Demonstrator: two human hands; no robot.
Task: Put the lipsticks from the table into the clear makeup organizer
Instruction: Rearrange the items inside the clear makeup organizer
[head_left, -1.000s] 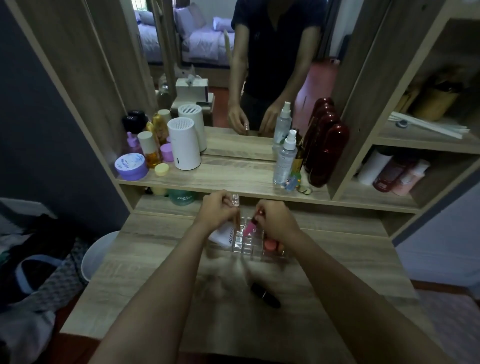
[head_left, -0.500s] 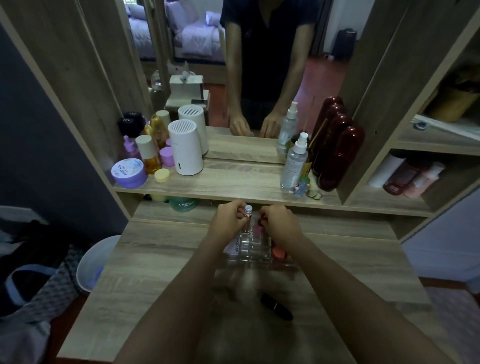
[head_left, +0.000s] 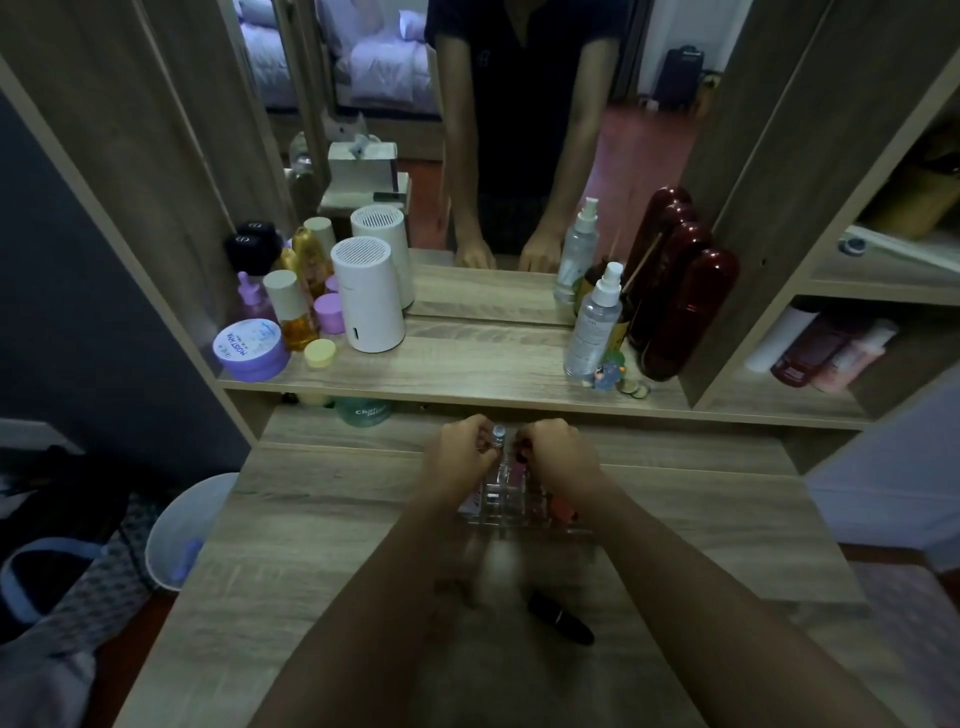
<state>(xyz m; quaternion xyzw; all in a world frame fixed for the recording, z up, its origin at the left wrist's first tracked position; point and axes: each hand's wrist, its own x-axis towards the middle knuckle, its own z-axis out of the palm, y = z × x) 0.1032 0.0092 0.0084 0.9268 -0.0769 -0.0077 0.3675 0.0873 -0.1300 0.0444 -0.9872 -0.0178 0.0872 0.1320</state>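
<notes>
One black lipstick (head_left: 561, 617) lies slantwise behind both hands, nearer the right hand (head_left: 558, 452), which seemingly pinches a pink tube while the left hand (head_left: 462, 449) grips a silver-capped one over the organizer (head_left: 519, 512).

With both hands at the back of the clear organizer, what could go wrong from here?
1. The left hand and right hand crowd the clear organizer; lipsticks already standing in it might get knocked over.
2. The black lipstick lies on its side on the table, between the forearms; a withdrawing arm could bump it so it rolls.
3. The organizer looks light; pushing a tube in could slide it.
</notes>
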